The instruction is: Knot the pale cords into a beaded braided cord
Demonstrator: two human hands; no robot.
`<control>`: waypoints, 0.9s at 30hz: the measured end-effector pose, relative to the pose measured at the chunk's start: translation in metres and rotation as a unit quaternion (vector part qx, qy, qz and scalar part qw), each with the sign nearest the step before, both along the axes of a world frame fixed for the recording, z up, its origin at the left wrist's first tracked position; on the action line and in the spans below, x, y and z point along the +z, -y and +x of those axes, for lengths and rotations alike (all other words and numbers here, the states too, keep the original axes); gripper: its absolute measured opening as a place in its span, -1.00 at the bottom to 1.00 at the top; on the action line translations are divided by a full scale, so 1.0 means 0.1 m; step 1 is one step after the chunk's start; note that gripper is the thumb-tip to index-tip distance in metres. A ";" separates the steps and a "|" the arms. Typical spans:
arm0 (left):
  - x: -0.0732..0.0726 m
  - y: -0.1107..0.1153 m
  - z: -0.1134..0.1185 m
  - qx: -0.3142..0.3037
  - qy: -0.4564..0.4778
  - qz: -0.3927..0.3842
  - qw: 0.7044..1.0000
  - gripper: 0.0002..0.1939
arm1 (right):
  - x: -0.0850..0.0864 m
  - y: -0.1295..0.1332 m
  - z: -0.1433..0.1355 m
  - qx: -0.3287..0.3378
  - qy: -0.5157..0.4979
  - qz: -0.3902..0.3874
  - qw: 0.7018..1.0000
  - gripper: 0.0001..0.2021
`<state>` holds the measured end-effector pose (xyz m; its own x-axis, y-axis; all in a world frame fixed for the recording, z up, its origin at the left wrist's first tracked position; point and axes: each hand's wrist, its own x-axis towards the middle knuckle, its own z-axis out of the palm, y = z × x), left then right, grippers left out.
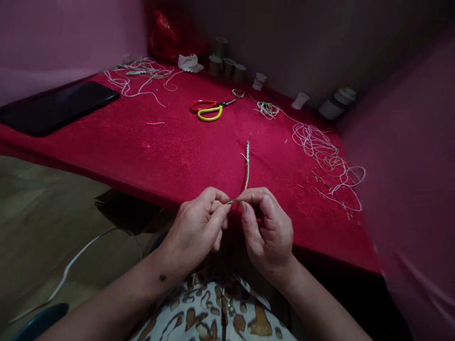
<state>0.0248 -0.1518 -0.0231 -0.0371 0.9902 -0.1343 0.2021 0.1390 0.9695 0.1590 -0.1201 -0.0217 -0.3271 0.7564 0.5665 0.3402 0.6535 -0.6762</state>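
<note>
At the front edge of the red-covered table, my left hand (204, 220) pinches a thin greenish cord between thumb and forefinger. Close beside it my right hand (266, 222) pinches the same cord with its fingertips. From between the hands the cord (247, 173) runs away from me across the cloth, its far part a white braided or knotted stretch with short loose ends. The part of the cord inside my fingers is hidden.
Scissors (212, 109) with red and yellow handles lie beyond my hands. Tangled threads lie at left (142, 76) and right (316, 144). A black tablet-like slab (59, 108) rests at the left. Thread spools (227, 67) and a white bottle (337, 103) stand along the back.
</note>
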 end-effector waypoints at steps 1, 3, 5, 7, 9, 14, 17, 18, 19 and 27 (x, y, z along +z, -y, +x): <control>-0.01 0.01 0.00 -0.007 0.006 0.000 1.000 -0.88 | -0.01 0.03 -0.01 0.002 -0.004 -0.005 1.000 -0.87; -0.01 0.01 0.00 -0.010 -0.001 0.009 1.000 -0.91 | -0.04 0.07 -0.03 0.016 -0.006 -0.004 1.000 -0.86; -0.02 0.01 0.00 0.002 -0.034 0.032 0.999 -0.87 | -0.05 0.12 -0.04 0.038 0.000 0.014 0.999 -0.84; -0.03 0.01 0.01 0.011 -0.065 0.056 0.996 -0.78 | -0.05 0.17 -0.05 0.057 0.010 0.042 0.997 -0.82; -0.05 0.03 0.01 0.008 -0.081 0.072 0.994 -0.74 | -0.05 0.22 -0.05 0.065 0.022 0.060 0.996 -0.81; -0.11 0.09 0.02 0.035 -0.043 0.055 0.997 -0.89 | -0.06 0.32 -0.03 0.082 0.042 0.088 0.992 -0.78; -0.13 0.11 0.04 0.066 -0.015 0.042 0.997 -0.85 | -0.09 0.35 -0.03 0.083 0.053 0.104 0.990 -0.79; -0.13 0.11 0.05 0.075 -0.007 0.041 0.996 -0.85 | -0.10 0.35 -0.04 0.083 0.052 0.104 0.990 -0.79; -0.12 0.11 0.06 0.083 0.004 0.039 0.996 -0.85 | -0.10 0.36 -0.04 0.083 0.048 0.102 0.990 -0.80; -0.03 0.06 0.03 0.057 0.305 -0.085 0.947 -0.86 | 0.01 0.19 0.03 -0.037 -0.049 -0.088 0.994 -0.88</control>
